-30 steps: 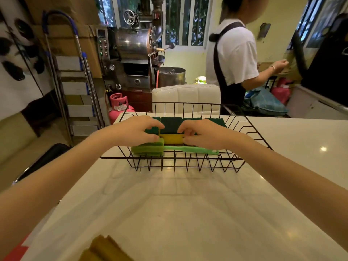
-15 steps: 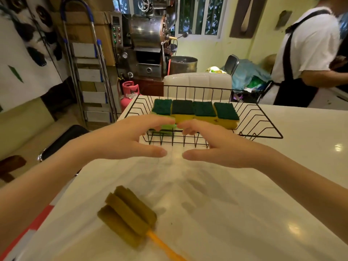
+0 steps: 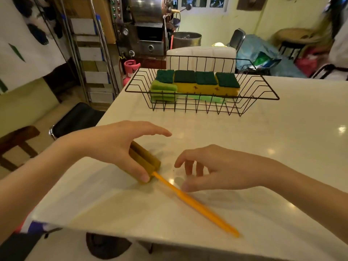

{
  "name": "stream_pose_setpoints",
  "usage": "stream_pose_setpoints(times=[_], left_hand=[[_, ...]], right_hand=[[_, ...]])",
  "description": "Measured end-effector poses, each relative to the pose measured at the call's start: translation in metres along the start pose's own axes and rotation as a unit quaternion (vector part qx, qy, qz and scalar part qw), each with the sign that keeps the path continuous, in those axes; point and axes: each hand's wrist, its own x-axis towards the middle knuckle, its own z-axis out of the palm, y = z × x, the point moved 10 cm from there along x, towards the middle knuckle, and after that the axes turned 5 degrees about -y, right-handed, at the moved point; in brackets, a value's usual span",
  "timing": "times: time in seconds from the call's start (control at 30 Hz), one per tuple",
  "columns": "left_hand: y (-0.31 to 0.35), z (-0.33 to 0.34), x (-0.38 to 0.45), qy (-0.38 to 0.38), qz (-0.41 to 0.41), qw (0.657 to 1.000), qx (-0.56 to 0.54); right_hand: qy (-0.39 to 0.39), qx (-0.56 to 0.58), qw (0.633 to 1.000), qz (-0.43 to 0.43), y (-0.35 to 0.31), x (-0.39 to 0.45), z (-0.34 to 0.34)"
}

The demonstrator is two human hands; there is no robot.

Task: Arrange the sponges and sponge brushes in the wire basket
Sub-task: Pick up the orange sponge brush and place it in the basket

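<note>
Change: half a second ago both hands hovered side by side just before the basket; now they have drawn back toward the near edge of the table (image 3: 282, 166) and dropped onto the sponge brush.
Sponge brush (image 3: 146, 161): lies flat near the table's near-left corner, olive sponge head to the left, orange handle (image 3: 197, 203) running toward the near edge.
Left hand (image 3: 120, 147): palm down over the sponge head, thumb pressed on its near end, fingers spread forward, not closed round it.
Right hand (image 3: 218, 170): hovers just right of the head above the handle, fingers loosely curled down, thumb beside the handle; holds nothing.
Wire basket (image 3: 263, 91): stands toward the far edge, well apart from the hands.
Sponges (image 3: 205, 81): four green-topped yellow ones in a row inside.
Green sponge brush (image 3: 163, 91): in the basket, head at the row's left end.
</note>
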Motion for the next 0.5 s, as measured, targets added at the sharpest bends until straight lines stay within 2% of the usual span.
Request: stream_pose_setpoints(times=[0.2, 0.5], left_hand=[[-0.008, 0.019, -0.005, -0.018, 0.000, 0.999, 0.040], [-0.014, 0.014, 0.001, 0.018, -0.017, 0.998, 0.051]], right_hand=[[-0.013, -0.041, 0.999, 0.007, -0.005, -0.004, 0.025], [0.019, -0.034, 0.999, 0.012, 0.003, -0.008, 0.016]])
